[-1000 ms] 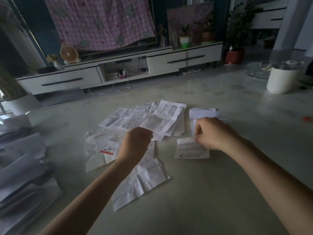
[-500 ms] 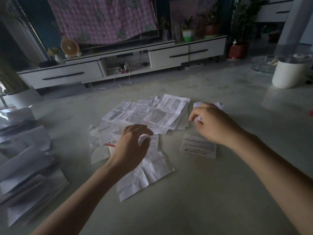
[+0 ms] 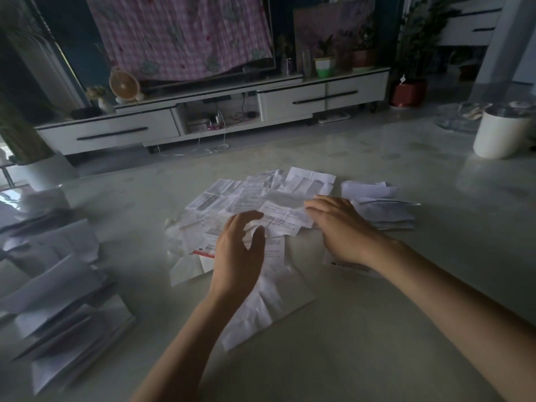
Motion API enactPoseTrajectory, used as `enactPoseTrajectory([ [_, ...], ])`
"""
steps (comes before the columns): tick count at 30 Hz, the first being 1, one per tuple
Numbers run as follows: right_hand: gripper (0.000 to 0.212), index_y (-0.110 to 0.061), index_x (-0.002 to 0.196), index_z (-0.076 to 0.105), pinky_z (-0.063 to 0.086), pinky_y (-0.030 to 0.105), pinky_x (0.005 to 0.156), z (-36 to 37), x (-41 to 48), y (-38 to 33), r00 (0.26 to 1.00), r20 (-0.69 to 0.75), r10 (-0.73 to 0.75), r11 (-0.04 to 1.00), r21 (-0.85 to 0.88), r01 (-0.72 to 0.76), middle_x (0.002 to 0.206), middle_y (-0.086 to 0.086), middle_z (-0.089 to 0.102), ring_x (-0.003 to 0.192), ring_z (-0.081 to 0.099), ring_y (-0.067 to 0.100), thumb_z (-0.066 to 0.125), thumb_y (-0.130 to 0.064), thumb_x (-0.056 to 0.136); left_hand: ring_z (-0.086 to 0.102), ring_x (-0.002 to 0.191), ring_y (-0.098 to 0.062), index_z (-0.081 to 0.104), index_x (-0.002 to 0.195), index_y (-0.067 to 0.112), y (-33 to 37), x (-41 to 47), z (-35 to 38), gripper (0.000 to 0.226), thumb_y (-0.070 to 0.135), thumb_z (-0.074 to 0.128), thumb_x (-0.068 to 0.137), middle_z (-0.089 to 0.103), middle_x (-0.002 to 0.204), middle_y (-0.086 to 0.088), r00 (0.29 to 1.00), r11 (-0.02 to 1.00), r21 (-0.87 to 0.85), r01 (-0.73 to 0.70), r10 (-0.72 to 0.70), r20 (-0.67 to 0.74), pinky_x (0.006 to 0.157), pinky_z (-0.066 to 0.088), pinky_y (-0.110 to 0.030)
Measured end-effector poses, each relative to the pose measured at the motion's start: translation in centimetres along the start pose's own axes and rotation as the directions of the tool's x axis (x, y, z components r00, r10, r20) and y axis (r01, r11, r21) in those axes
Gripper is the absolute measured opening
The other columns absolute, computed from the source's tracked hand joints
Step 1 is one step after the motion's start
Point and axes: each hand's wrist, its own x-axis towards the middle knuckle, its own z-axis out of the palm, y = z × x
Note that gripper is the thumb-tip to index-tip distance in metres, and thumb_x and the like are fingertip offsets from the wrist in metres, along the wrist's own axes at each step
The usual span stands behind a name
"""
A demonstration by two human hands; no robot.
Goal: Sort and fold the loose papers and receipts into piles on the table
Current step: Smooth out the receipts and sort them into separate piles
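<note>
folded pile right of loose receipts.

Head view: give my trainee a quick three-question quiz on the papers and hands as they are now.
1. True or false: the right hand grips a pen.
2. The small folded pile lies on which side of the loose papers? A left, B right, C underneath.
3. Fill in: the red-striped receipt shows just ___ of the left hand.
Key: 1 false; 2 B; 3 left.
</note>
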Motion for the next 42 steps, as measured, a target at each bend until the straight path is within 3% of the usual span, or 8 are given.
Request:
enactPoseTrajectory([
  [7, 0.051, -0.006, 0.129, 0.052, 0.028, 0.009, 0.099, -2.8, -0.4, -2.3, 0.956, -0.231, 0.183, 0.829, 0.559, -0.024, 0.133, 0.002, 0.049, 0.126, 0.043, 0.013, 0.048, 0.009, 0.081, 0.057, 0.106, -0.013, 0.056, 0.116, 0.015, -0.3, 1.4, -3.2, 0.028, 0.011, 0.059, 0.089, 0.060, 0.119, -0.001, 0.961, 0.876, -0.403, 0.264, -0.277, 0.027, 0.084, 0.048, -0.016],
  [14, 0.031, -0.010, 0.094, 0.064, 0.048, 0.027, 0.072, -6.8, -1.1, -3.5, 0.930, -0.014, 0.368, -0.111, 0.992, 0.059, 0.097, 0.004, 0.067, 0.086, 0.062, 0.017, 0.042, 0.008, 0.083, 0.051, 0.121, -0.023, 0.047, 0.132, 0.014, -1.1, 2.5, -5.3, 0.039, 0.022, 0.037, 0.096, 0.054, 0.130, -0.006, 0.852, 0.514, -0.702, 0.492, -0.452, 0.265, 0.100, 0.041, -0.038],
  [17, 0.028, -0.011, 0.091, 0.063, 0.048, 0.028, 0.071, -5.1, -1.0, -2.8, 0.915, 0.167, 0.367, -0.241, 0.967, -0.080, 0.093, 0.002, 0.067, 0.083, 0.060, 0.016, 0.043, 0.006, 0.083, 0.051, 0.120, -0.024, 0.049, 0.129, 0.013, -1.2, 2.6, -5.6, 0.037, 0.023, 0.037, 0.096, 0.054, 0.131, -0.008, 0.837, 0.495, -0.703, 0.511, -0.471, 0.277, 0.102, 0.040, -0.040],
  [23, 0.043, -0.015, 0.115, 0.062, 0.046, 0.035, 0.098, -0.2, -0.8, -2.9, 0.897, 0.247, 0.367, 0.117, 0.944, -0.308, 0.124, 0.008, 0.059, 0.114, 0.055, 0.023, 0.057, 0.009, 0.079, 0.056, 0.112, -0.024, 0.053, 0.122, 0.011, -1.3, 2.2, -4.7, 0.030, 0.020, 0.040, 0.096, 0.057, 0.127, -0.011, 0.813, 0.469, -0.695, 0.545, -0.498, 0.301, 0.096, 0.045, -0.037],
  [26, 0.045, -0.013, 0.119, 0.060, 0.036, 0.002, 0.084, 0.4, -0.8, -2.7, 0.940, -0.023, 0.341, 0.671, 0.706, -0.226, 0.122, 0.000, 0.053, 0.112, 0.050, 0.013, 0.058, 0.008, 0.079, 0.057, 0.112, -0.022, 0.056, 0.115, 0.014, -1.3, 2.1, -4.5, 0.024, 0.016, 0.044, 0.095, 0.060, 0.122, -0.008, 0.845, 0.582, -0.635, 0.509, -0.478, 0.239, 0.098, 0.045, -0.038],
  [28, 0.042, -0.008, 0.115, 0.062, 0.025, -0.006, 0.084, 0.4, -0.8, -2.5, 0.957, -0.178, 0.231, 0.870, 0.478, -0.121, 0.122, 0.007, 0.054, 0.117, 0.048, 0.017, 0.058, 0.009, 0.077, 0.057, 0.111, -0.021, 0.058, 0.109, 0.015, -1.1, 2.0, -4.5, 0.020, 0.010, 0.046, 0.094, 0.061, 0.115, -0.007, 0.869, 0.651, -0.596, 0.470, -0.461, 0.181, 0.098, 0.044, -0.038],
  [35, 0.086, -0.019, 0.148, 0.019, 0.021, 0.017, 0.111, 0.4, -1.0, -3.1, 0.936, 0.330, -0.123, 0.860, 0.506, -0.066, 0.152, -0.004, 0.025, 0.139, 0.024, 0.007, 0.068, -0.010, 0.078, 0.056, 0.106, -0.020, 0.060, 0.105, 0.015, -0.6, 1.5, -3.7, 0.021, 0.004, 0.050, 0.091, 0.061, 0.110, -0.007, 0.900, 0.753, -0.503, 0.424, -0.411, 0.144, 0.095, 0.044, -0.038],
  [42, 0.055, -0.018, 0.124, 0.057, 0.040, 0.018, 0.097, 1.0, -1.2, -2.5, 0.968, 0.248, -0.049, 0.902, 0.427, -0.064, 0.122, -0.007, 0.059, 0.115, 0.053, 0.007, 0.077, -0.027, 0.073, 0.057, 0.082, -0.001, 0.062, 0.109, 0.007, -0.4, 1.2, -2.9, 0.021, 0.003, 0.053, 0.090, 0.062, 0.104, -0.003, 0.933, 0.821, -0.444, 0.359, -0.323, 0.157, 0.078, 0.045, -0.015],
])
